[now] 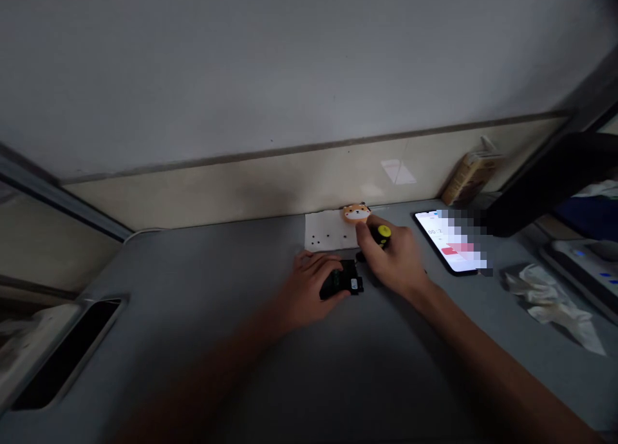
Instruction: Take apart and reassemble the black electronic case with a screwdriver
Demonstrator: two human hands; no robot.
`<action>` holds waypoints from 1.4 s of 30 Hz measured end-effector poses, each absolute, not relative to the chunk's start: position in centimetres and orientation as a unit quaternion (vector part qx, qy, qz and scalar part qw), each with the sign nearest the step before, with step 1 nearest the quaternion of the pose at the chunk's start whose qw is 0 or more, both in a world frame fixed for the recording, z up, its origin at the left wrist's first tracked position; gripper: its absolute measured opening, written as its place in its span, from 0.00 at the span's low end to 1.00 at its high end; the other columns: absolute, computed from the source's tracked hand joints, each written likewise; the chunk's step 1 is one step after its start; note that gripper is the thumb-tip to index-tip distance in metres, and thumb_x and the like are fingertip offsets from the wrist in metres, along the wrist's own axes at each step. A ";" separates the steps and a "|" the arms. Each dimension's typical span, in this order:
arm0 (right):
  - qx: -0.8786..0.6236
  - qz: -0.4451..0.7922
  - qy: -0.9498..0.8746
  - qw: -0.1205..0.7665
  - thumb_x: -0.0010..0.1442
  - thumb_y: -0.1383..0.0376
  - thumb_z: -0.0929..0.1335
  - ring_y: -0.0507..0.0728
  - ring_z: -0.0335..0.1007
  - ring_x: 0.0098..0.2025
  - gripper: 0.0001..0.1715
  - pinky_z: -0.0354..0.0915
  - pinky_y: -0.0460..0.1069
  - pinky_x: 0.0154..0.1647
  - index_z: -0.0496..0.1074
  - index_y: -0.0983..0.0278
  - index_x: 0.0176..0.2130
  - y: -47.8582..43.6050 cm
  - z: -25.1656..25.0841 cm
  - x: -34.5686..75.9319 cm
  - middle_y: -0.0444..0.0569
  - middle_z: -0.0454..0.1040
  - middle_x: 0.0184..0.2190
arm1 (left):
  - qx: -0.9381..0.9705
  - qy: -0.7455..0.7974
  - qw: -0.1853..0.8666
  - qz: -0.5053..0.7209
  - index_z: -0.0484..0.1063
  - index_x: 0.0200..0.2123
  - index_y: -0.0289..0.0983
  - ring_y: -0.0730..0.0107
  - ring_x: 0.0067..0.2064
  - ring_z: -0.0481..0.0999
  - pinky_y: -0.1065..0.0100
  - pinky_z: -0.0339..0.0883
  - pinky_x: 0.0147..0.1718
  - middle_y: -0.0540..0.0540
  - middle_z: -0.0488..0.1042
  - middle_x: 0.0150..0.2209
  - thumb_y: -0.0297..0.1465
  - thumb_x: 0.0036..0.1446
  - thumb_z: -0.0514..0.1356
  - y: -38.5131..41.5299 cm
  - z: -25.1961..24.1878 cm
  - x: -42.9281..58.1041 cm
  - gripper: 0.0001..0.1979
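Note:
A small black device (pixel 348 278) with a white label lies on the grey table, its left part under my left hand (pixel 313 286), whose fingers hold it at its top and bottom sides. My right hand (pixel 396 256) is wrapped round a black and yellow screwdriver (pixel 383 233), just right of the device; its tip is hard to make out. Behind both hands is a white sheet (pixel 321 228) with several small dark screws on it. An orange and white animal-face item (pixel 356 213) rests on the sheet's back right corner.
A lit phone (pixel 447 244) lies to the right, with crumpled tissue (pixel 555 302) beyond it. A brown carton (pixel 470 177) leans at the wall near a dark upright object (pixel 545 180). A dark-topped tray (pixel 70 351) is at the left edge of the grey table (pixel 203 270).

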State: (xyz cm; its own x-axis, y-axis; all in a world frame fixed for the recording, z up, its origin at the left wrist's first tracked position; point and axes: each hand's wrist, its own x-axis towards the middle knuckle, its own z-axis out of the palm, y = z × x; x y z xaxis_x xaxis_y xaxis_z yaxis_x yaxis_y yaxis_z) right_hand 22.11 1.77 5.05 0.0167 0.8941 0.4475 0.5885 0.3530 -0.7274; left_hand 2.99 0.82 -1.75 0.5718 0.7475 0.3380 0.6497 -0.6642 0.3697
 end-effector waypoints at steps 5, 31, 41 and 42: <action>-0.522 0.184 -0.710 0.436 0.64 0.54 0.62 0.52 0.53 0.23 0.20 0.50 0.49 0.28 0.57 0.59 0.24 3.2 5.6 20.9 0.41 0.60 0.19 | 0.882 0.393 0.104 0.240 0.70 0.45 0.41 0.53 0.56 0.75 0.47 0.59 0.62 0.43 0.79 0.50 0.38 0.61 0.65 0.9 -1.7 3.0 0.12; -0.362 0.530 -0.490 0.590 0.62 0.34 0.59 0.51 0.52 0.20 0.32 0.60 0.50 0.24 0.65 0.57 0.33 3.5 4.4 20.2 0.39 0.57 0.19 | 0.883 0.390 0.099 0.240 0.75 0.47 0.42 0.56 0.59 0.74 0.48 0.58 0.63 0.44 0.77 0.57 0.41 0.67 0.61 0.5 -1.4 3.2 0.11; -0.323 0.560 -0.491 0.584 0.52 0.41 0.75 0.47 0.48 0.18 0.33 0.50 0.46 0.20 0.55 0.57 0.30 3.5 4.0 21.1 0.34 0.57 0.20 | 0.892 0.369 0.119 0.231 0.75 0.49 0.41 0.52 0.60 0.74 0.44 0.59 0.62 0.42 0.76 0.58 0.39 0.65 0.60 0.7 -0.8 2.5 0.13; -0.318 0.564 -0.488 0.585 0.54 0.39 0.73 0.47 0.47 0.18 0.32 0.50 0.46 0.20 0.56 0.57 0.30 3.5 4.0 21.0 0.33 0.55 0.19 | 0.894 0.366 0.120 0.229 0.75 0.49 0.41 0.52 0.60 0.74 0.44 0.59 0.62 0.43 0.76 0.58 0.40 0.67 0.58 0.8 -0.8 2.4 0.14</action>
State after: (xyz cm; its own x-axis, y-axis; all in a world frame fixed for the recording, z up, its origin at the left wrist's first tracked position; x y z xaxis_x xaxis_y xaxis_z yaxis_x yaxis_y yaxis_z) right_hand 20.99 3.47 4.02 -0.1126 0.9706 0.2128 -0.3496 0.1618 -0.9228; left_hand 2.45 0.77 -0.78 0.6272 0.7090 0.3224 0.5994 -0.7037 0.3814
